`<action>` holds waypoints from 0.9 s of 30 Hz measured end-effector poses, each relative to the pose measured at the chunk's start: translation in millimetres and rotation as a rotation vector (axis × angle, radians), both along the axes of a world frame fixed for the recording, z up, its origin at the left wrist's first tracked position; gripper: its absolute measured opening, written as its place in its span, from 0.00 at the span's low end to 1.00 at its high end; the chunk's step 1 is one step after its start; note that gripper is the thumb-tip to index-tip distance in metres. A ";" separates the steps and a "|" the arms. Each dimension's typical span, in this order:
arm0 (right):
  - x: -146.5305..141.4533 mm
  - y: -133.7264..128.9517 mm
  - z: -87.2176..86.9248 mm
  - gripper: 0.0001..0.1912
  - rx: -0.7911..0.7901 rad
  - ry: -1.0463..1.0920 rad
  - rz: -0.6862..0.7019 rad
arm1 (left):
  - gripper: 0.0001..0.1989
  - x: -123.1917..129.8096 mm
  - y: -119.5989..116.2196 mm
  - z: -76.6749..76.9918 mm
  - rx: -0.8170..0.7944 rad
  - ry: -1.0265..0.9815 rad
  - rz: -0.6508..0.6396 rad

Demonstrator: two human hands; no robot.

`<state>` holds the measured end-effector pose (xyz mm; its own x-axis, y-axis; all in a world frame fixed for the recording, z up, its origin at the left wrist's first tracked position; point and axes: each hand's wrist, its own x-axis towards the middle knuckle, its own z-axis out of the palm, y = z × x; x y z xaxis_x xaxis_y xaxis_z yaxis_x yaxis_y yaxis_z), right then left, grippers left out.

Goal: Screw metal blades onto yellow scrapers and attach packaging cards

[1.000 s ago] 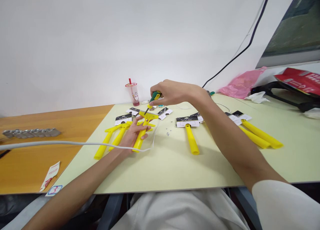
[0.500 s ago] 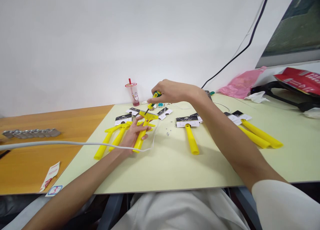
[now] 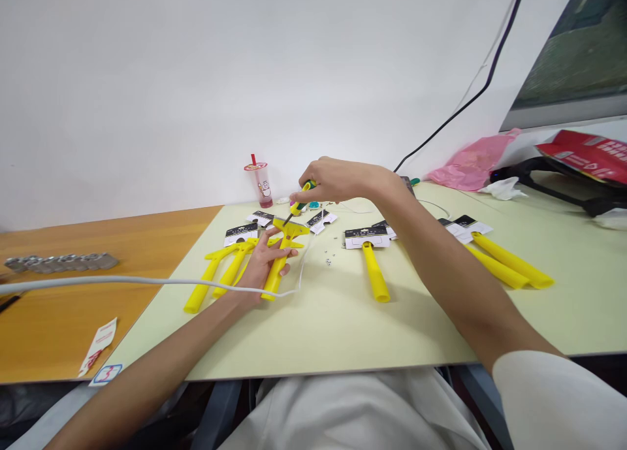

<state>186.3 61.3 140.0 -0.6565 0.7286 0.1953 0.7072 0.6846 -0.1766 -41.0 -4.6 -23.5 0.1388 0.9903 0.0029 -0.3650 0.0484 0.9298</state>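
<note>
Right hand (image 3: 333, 181): fingers closed around a green-and-yellow screwdriver (image 3: 302, 198), tip close over a yellow plastic T-shaped handle (image 3: 290, 231); contact cannot be told. Left hand (image 3: 259, 270): fingers (image 3: 281, 253) open, spread across that handle's stem, which lies on a pale green board (image 3: 343, 336). Nearby: other yellow plastic handles (image 3: 375, 280), black-and-white printed cards (image 3: 367, 238), small screws (image 3: 328, 261). Beside the left wrist: a white cable (image 3: 147, 281). Against the wall: a plastic drink cup (image 3: 259, 185).

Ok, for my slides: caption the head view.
Right hand with screwdriver over a yellow plastic piece, left hand on it.
</note>
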 end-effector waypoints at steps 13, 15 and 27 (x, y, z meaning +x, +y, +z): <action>7.2 6.2 -2.4 0.23 -0.065 0.000 0.032 | 0.36 -9.3 10.9 -4.8 0.042 -0.052 0.025; 7.7 7.8 -2.7 0.21 -0.072 -0.012 0.036 | 0.36 -9.2 13.0 -5.4 0.040 -0.057 0.032; 6.5 10.4 -1.4 0.17 0.105 0.074 0.129 | 0.34 -6.1 13.3 -1.1 0.160 0.039 0.169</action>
